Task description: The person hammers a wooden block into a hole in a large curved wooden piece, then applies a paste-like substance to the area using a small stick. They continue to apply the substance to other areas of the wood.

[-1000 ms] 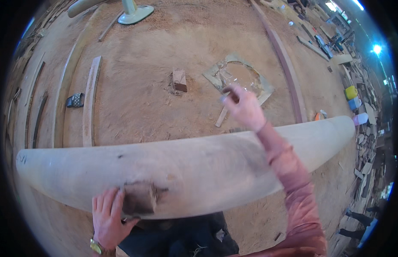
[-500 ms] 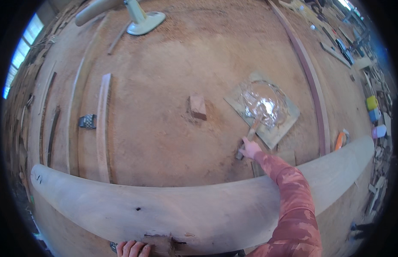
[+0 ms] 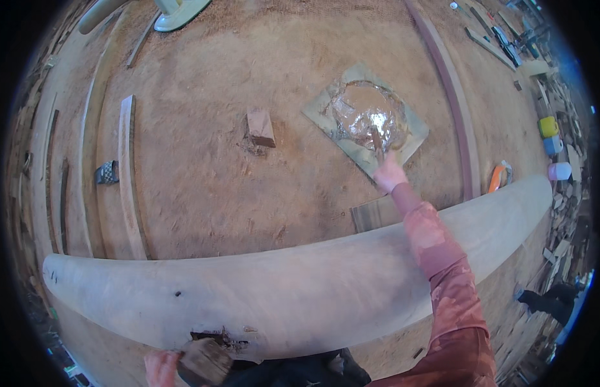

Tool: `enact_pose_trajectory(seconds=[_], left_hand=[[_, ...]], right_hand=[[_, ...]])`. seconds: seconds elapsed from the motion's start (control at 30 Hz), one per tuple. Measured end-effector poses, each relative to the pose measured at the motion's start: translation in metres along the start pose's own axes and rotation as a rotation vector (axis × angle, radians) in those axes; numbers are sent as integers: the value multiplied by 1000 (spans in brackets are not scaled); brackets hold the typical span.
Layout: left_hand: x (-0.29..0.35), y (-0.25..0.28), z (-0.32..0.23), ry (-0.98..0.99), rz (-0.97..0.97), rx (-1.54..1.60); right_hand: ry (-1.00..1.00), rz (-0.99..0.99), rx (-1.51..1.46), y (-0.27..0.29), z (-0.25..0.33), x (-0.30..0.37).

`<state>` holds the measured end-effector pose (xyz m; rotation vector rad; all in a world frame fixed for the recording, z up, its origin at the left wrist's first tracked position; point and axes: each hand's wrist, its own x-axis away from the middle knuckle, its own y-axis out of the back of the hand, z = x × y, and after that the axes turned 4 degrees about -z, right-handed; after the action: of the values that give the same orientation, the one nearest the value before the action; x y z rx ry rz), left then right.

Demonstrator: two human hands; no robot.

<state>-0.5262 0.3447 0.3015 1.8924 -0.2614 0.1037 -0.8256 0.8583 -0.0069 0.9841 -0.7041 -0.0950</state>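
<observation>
My right hand (image 3: 390, 171) is closed round a flat wooden stick (image 3: 377, 140), whose far end dips into a glossy brown paste (image 3: 361, 111). Under the paste lies a square greyish board (image 3: 320, 111). At the lower edge my left hand (image 3: 161, 367) grips a wooden block (image 3: 206, 362); its fingers are partly cut off by the frame. Right beside that block is a dark ragged slot (image 3: 208, 337) in a long, pale, curved wooden piece (image 3: 300, 284), which stretches across in front of me. My right forearm passes over it.
A reddish block (image 3: 260, 127) sits on the dusty ground left of the board. Long planks (image 3: 127, 174) lie at left, and a reddish beam (image 3: 451, 90) runs along the right. An orange-handled tool (image 3: 498, 175) lies near the curved piece's right end. A person's dark-clothed leg (image 3: 550, 302) shows at lower right.
My right hand has moved farther forward with the stick, closer to the paste. The block in my left hand has come away from the slot, which now shows. The whole view has shifted.
</observation>
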Motion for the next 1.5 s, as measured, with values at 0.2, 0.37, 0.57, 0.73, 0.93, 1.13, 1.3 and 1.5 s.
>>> enact_pose_trajectory(seconds=[0.2, 0.37, 0.57, 0.73, 0.93, 1.13, 1.3, 1.5], left_hand=[[46, -28, 40, 760, -313, 1071], [53, -76, 55, 722, -471, 1259], [43, -98, 72, 601, -542, 1477], [42, -108, 80, 517, -584, 1595], [53, -129, 74, 455, -681, 1772], [91, -128, 45, 321, -494, 1888], [147, -100, 44, 318, -303, 1691], [190, -94, 55, 208, -197, 1608]], right_hand=[[379, -87, 39, 17, -14, -5], [291, 127, 470, -43, -13, -43], [724, 34, 874, -80, -19, -45], [172, 212, 193, -5, -4, 12], [382, 65, -546, 67, -11, 136], [794, 43, -892, 52, -37, 395], [1091, 182, -481, -4, -38, 518], [1496, 97, 36, 9, 6, 534]])
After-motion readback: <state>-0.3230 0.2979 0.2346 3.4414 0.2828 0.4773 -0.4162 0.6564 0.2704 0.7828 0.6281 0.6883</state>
